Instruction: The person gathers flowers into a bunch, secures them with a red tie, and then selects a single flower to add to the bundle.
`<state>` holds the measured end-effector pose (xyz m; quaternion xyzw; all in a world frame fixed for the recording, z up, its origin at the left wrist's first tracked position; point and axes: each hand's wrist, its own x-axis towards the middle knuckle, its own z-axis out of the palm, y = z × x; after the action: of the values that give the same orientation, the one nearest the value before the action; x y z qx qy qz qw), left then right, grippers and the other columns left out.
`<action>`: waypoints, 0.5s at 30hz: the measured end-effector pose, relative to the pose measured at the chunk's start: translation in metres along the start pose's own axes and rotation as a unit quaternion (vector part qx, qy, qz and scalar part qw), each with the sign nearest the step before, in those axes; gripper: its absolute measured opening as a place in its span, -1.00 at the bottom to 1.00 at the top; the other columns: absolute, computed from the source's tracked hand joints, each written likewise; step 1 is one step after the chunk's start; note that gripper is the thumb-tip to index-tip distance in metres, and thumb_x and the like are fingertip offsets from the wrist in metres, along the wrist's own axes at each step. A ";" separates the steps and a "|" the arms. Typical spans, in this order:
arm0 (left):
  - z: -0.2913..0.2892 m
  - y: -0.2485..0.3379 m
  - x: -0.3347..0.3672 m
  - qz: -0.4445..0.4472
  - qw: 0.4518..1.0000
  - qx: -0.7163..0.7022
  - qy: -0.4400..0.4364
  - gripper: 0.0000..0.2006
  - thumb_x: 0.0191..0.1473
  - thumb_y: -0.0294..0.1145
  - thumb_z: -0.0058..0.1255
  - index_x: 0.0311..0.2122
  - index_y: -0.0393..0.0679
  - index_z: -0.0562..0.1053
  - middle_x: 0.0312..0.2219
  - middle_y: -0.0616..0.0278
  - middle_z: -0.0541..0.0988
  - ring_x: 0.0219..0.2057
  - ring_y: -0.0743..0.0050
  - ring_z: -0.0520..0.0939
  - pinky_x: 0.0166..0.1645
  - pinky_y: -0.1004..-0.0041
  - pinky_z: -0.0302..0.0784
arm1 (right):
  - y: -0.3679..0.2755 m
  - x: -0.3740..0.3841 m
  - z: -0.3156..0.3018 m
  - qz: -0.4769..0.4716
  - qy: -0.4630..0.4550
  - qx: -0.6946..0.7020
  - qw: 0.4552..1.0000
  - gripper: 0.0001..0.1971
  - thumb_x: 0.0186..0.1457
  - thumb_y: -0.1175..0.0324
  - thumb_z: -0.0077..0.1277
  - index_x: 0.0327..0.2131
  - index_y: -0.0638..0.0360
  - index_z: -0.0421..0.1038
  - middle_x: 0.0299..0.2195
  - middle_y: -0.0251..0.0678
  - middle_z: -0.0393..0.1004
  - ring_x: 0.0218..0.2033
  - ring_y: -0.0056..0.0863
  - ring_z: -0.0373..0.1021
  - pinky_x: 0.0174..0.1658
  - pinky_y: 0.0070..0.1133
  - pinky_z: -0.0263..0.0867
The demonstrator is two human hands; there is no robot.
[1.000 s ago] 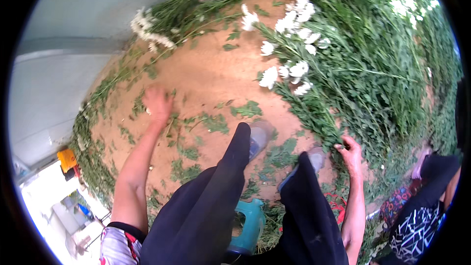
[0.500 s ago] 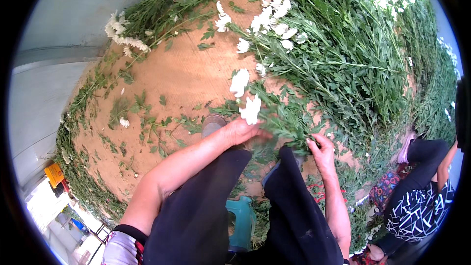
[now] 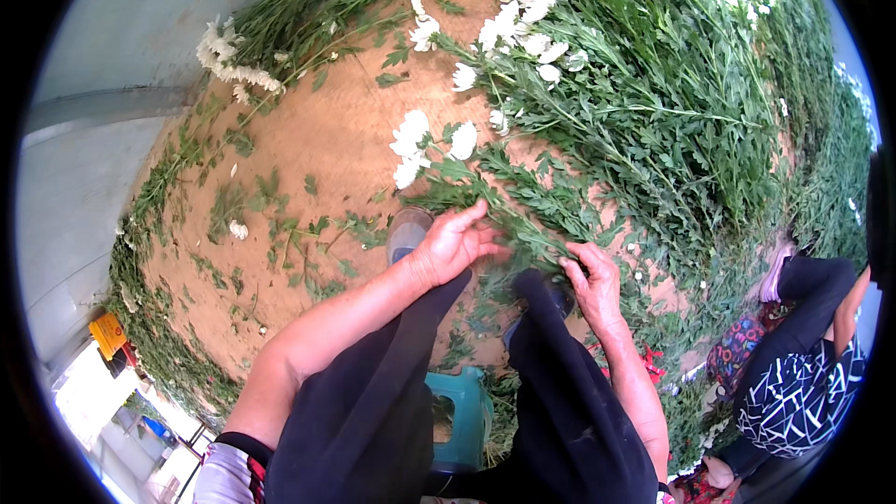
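- Left hand [image 3: 455, 245] is down over the stems [image 3: 509, 215], fingers curled loosely round them just past the left knee; the grip is narrow, thumb side up.
- Right hand [image 3: 592, 282] sits just right of it, closed on the same green stems where they cross the right knee (the fingertips are buried in leaves).
- The stems run from both hands up and left to three white blooms [image 3: 411, 145], which lie on the brown floor [image 3: 317, 149].
- A big heap [image 3: 672, 103] of leafy cut flowers fills the far right, white heads along its left edge.
- A smaller bunch [image 3: 247, 47] lies at far left.
- Loose leaves [image 3: 280, 224] are scattered over the floor near the left shoe [image 3: 408, 229].
- A teal stool [image 3: 464, 411] shows between the dark trouser legs.
- Another person [image 3: 803, 383] in dark patterned clothes sits at near right.
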<state>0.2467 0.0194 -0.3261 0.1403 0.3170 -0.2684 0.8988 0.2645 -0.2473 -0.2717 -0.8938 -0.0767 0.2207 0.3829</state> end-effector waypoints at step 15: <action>0.000 0.002 -0.002 0.065 0.997 0.024 -0.032 -0.65 0.24 -0.23 -0.01 0.04 -0.20 0.39 0.01 0.12 0.52 0.02 0.18 0.54 0.14 0.09 0.43 | 0.017 -0.023 0.007 0.028 -0.141 0.059 0.988 -0.83 0.17 0.38 0.04 -0.24 0.28 0.49 -0.37 -0.17 0.48 -0.29 -0.22 0.45 -0.18 -0.42 0.35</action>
<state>0.2464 0.0220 -0.3243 0.1736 0.2719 -0.2214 0.9203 0.2407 -0.2616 -0.2806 -0.8313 -0.0917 0.3596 0.4139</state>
